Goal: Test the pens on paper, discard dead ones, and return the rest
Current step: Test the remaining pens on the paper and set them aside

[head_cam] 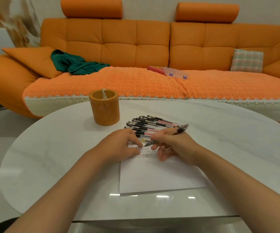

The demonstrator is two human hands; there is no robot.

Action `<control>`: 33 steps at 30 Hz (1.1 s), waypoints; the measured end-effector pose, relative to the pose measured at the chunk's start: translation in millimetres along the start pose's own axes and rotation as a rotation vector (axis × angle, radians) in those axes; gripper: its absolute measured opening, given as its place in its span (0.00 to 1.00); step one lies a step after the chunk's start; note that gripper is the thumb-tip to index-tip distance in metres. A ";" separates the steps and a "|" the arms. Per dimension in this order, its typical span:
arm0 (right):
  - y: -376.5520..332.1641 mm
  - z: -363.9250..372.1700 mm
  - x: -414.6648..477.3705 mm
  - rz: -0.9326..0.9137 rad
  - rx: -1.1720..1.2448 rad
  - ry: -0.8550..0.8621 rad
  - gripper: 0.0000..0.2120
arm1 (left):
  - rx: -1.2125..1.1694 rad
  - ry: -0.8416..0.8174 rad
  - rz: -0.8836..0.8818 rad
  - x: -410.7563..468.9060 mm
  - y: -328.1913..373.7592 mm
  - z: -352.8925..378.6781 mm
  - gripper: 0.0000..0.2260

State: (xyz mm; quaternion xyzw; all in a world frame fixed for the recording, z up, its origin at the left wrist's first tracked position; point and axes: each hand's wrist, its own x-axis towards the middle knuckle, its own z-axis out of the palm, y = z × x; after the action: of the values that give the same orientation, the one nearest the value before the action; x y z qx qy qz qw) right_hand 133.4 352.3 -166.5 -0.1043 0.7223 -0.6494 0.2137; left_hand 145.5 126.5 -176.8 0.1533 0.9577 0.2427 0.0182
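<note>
Two bare forearms come in from the near edge and meet over a white sheet of paper (159,175), which lies flat on the pale round table (51,157); the near part of the sheet is blank, and at its far end there are several short rows of small dark marks. The left hand (120,145) rests on the far left corner of the sheet, with fingers almost straight, pressing the paper down and holding nothing; the right hand (174,147) grips one pen (180,130) between the thumb and first fingers, the other fingers loosely curled above the paper. The tip of this pen points left, just beside the left fingertips; whether it touches the paper I cannot tell.

Just behind both hands a row of pens (151,126) lies side by side on the table, the nearest ones partly hidden by the hands; farther back, to the left, an orange pen holder (105,110) stands upright. Behind the table is a long orange sofa (136,47); on its seat lie a green cloth (75,63), a clear plastic box (176,72) and a checked cushion (247,60).
</note>
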 end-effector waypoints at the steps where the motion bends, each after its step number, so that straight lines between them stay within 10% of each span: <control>1: 2.9 -0.1 0.0 -0.017 -0.058 0.003 0.06 | -0.009 0.016 -0.015 0.3 0.9 1.3 0.09; 33: 14.8 9.1 -1.2 -0.206 -0.460 0.031 0.09 | 0.011 0.140 -0.166 6.8 16.7 20.9 0.16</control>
State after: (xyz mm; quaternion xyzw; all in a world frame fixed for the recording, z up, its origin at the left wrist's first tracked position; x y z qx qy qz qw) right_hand 140.4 346.7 -181.4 -0.2135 0.8399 -0.4877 0.1060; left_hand 146.0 152.1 -187.1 0.0561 0.9674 0.2453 -0.0294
